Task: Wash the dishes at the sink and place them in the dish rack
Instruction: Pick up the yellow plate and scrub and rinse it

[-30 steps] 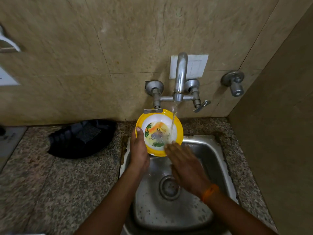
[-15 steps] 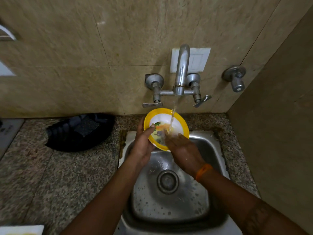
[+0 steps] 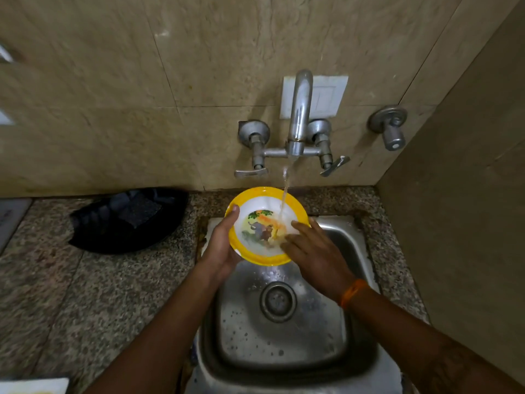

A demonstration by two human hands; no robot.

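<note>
A yellow-rimmed bowl (image 3: 260, 207) with a picture in its white middle is tilted over the back of the steel sink (image 3: 287, 354). My left hand (image 3: 220, 245) grips its left rim, thumb on the edge. My right hand (image 3: 312, 251) lies flat with fingers apart, touching the bowl's inner right side. Water runs from the tap (image 3: 299, 115) into the bowl.
A black tray-like rack (image 3: 127, 220) sits on the granite counter to the left of the sink. A white item (image 3: 32, 386) shows at the bottom left corner. A side wall stands close on the right. The drain (image 3: 277, 301) is in the sink's middle.
The bowl has tipped more face-up under the stream. My right hand has slid from the bowl's middle toward its right side. My left hand keeps its hold on the rim.
</note>
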